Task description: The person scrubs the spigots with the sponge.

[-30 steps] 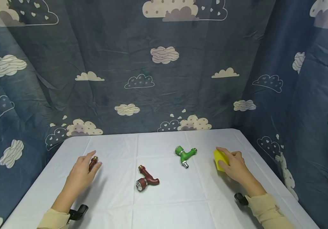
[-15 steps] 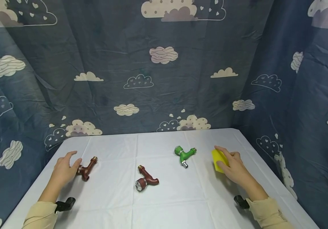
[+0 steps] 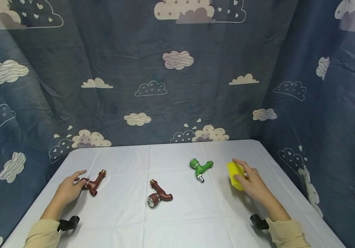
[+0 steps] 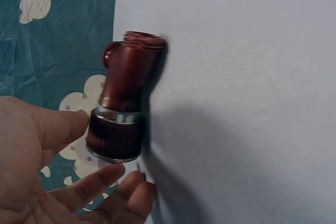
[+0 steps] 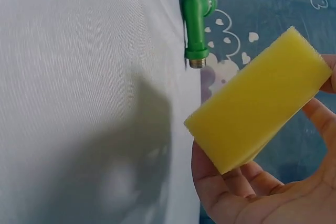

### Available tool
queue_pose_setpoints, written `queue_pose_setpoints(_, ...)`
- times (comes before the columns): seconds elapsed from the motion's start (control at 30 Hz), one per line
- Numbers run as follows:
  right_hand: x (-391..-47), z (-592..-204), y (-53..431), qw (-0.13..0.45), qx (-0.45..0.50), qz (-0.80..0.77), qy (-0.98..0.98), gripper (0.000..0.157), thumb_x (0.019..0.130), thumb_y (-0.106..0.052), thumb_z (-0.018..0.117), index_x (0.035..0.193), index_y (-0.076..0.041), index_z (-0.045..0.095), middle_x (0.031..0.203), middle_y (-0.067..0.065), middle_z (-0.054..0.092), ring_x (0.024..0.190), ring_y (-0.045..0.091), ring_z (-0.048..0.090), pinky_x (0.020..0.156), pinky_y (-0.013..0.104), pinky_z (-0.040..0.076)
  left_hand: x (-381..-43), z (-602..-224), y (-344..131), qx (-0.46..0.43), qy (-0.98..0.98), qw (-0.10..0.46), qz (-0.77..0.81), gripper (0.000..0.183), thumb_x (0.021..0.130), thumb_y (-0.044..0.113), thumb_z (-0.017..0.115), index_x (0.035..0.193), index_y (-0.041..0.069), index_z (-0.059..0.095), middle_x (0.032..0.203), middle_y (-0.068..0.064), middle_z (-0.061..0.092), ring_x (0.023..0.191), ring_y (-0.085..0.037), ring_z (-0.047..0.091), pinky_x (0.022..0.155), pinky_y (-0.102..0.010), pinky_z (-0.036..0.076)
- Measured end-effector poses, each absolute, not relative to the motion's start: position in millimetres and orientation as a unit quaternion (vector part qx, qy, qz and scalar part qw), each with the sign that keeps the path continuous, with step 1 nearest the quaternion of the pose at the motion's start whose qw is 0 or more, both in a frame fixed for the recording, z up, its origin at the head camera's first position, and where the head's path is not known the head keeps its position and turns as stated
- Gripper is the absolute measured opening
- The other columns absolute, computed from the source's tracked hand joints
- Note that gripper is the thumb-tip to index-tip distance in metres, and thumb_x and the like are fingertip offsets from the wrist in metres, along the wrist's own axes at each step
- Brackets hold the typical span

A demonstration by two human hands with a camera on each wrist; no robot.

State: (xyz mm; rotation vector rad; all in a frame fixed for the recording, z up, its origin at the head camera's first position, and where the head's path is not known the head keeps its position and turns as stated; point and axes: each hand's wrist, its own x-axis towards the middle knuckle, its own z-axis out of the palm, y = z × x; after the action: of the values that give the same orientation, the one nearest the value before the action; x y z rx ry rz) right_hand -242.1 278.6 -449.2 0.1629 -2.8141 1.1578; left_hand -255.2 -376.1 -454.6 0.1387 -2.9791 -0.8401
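On the left of the white table lies a dark red tap [image 3: 95, 183] with a threaded brass end. My left hand [image 3: 69, 189] is at its knob, thumb tip right at the knob [image 4: 115, 137] in the left wrist view and the other fingers spread below it. In my right hand [image 3: 255, 184] a yellow sponge [image 5: 257, 103] is held between thumb and fingers, raised over the table's right side. A second dark red tap [image 3: 160, 193] lies near the middle. Left of the sponge lies a green tap [image 3: 200, 168] with a metal spout tip.
A white cloth [image 3: 190, 230] with fold creases covers the table. Behind and at both sides hangs a dark blue curtain [image 3: 118, 51] with a cloud print. Black wrist mounts [image 3: 68, 224] show at both cuffs.
My left hand has moved left off the red tap, uncovering it, and its fingers have lowered to the knob. The sponge in my right hand has shifted slightly left and turned.
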Motion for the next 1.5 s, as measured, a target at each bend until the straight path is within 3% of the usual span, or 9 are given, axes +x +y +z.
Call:
queue_pose_setpoints(0.17, -242.0, -454.1, 276.1, 0.045, 0.062, 0.414, -0.907, 0.063, 0.108, -0.013, 0.059, 0.165, -0.014, 0.035, 0.146, 0.041, 0.042, 0.125, 0.062, 0.058, 0.081, 0.048, 0.066, -253.9, -461.5, -377.1, 0.044, -0.957, 0.018, -0.287, 0.051, 0.111, 0.015, 0.049, 0.158, -0.003, 0.042, 0.144, -0.045, 0.051, 0.136, -0.067, 0.047, 0.105, -0.078, 0.047)
queue_pose_setpoints(0.43, -241.8, -459.4, 270.9, -0.003, 0.017, 0.446, -0.895, 0.066, 0.11, -0.018, 0.054, 0.17, -0.022, 0.028, 0.156, 0.037, 0.034, 0.137, 0.06, 0.052, 0.105, 0.063, 0.058, -252.0, -465.4, -380.2, 0.047, -0.946, -0.016, -0.319, 0.054, 0.112, 0.02, 0.051, 0.16, -0.002, 0.038, 0.152, -0.044, 0.046, 0.141, -0.065, 0.042, 0.111, -0.081, 0.04)
queue_pose_setpoints(0.67, -242.5, -462.1, 271.8, -0.004, 0.015, 0.459, -0.888, 0.065, 0.11, -0.019, 0.054, 0.17, -0.024, 0.028, 0.156, 0.035, 0.034, 0.137, 0.057, 0.053, 0.104, 0.059, 0.059, -252.0, -463.4, -383.4, 0.062, -0.942, -0.034, -0.329, 0.062, 0.113, 0.033, 0.055, 0.158, -0.006, 0.038, 0.158, -0.044, 0.038, 0.147, -0.065, 0.034, 0.117, -0.079, 0.036)
queue_pose_setpoints(1.0, -241.5, -466.7, 270.8, 0.003, 0.019, 0.455, -0.89, 0.065, 0.109, -0.018, 0.056, 0.169, -0.022, 0.031, 0.153, 0.035, 0.037, 0.133, 0.057, 0.057, 0.1, 0.056, 0.061, -248.3, -466.0, -384.0, 0.049, -0.945, 0.012, -0.324, 0.057, 0.11, 0.032, 0.062, 0.151, -0.006, 0.051, 0.151, -0.039, 0.052, 0.141, -0.062, 0.047, 0.11, -0.073, 0.047)
queue_pose_setpoints(1.1, -241.1, -467.2, 270.3, 0.004, 0.018, 0.456, -0.89, 0.065, 0.109, -0.017, 0.056, 0.168, -0.022, 0.031, 0.155, 0.036, 0.036, 0.134, 0.058, 0.056, 0.1, 0.056, 0.061, -247.3, -466.0, -381.0, 0.048, -0.941, 0.029, -0.332, 0.056, 0.108, 0.032, 0.066, 0.15, -0.005, 0.055, 0.151, -0.036, 0.055, 0.138, -0.06, 0.053, 0.103, -0.064, 0.057)
queue_pose_setpoints(1.2, -241.3, -467.7, 269.1, 0.008, 0.025, 0.457, -0.889, 0.064, 0.109, -0.015, 0.057, 0.168, -0.021, 0.032, 0.153, 0.036, 0.036, 0.132, 0.057, 0.058, 0.098, 0.054, 0.062, -245.8, -464.5, -378.7, 0.058, -0.932, 0.035, -0.357, 0.058, 0.105, 0.032, 0.072, 0.148, -0.004, 0.058, 0.149, -0.036, 0.056, 0.111, -0.043, 0.074, 0.085, -0.041, 0.065)
queue_pose_setpoints(1.3, -241.5, -468.0, 267.9, 0.016, 0.031, 0.459, -0.888, 0.064, 0.108, -0.014, 0.058, 0.167, -0.019, 0.034, 0.15, 0.036, 0.038, 0.128, 0.056, 0.061, 0.093, 0.049, 0.064, -245.5, -462.4, -376.2, 0.07, -0.914, 0.026, -0.399, 0.06, 0.103, 0.03, 0.075, 0.148, -0.004, 0.057, 0.149, -0.038, 0.054, 0.089, -0.014, 0.075, 0.071, -0.021, 0.06)
queue_pose_setpoints(1.33, -241.5, -467.6, 267.4, 0.018, 0.034, 0.46, -0.887, 0.064, 0.108, -0.014, 0.059, 0.167, -0.018, 0.034, 0.149, 0.036, 0.038, 0.127, 0.056, 0.062, 0.092, 0.047, 0.064, -245.5, -462.1, -375.3, 0.074, -0.907, 0.024, -0.415, 0.06, 0.103, 0.028, 0.075, 0.149, -0.005, 0.056, 0.148, -0.038, 0.053, 0.086, -0.005, 0.071, 0.07, -0.018, 0.06)
queue_pose_setpoints(1.5, -240.3, -467.3, 265.4, 0.023, 0.038, 0.459, -0.887, 0.063, 0.107, -0.014, 0.059, 0.166, -0.018, 0.036, 0.148, 0.036, 0.04, 0.125, 0.055, 0.063, 0.087, 0.043, 0.064, -246.3, -462.8, -370.7, 0.075, -0.875, 0.021, -0.478, 0.058, 0.103, 0.016, 0.075, 0.148, -0.011, 0.053, 0.145, -0.037, 0.05, 0.084, 0.005, 0.068, 0.077, -0.018, 0.065)
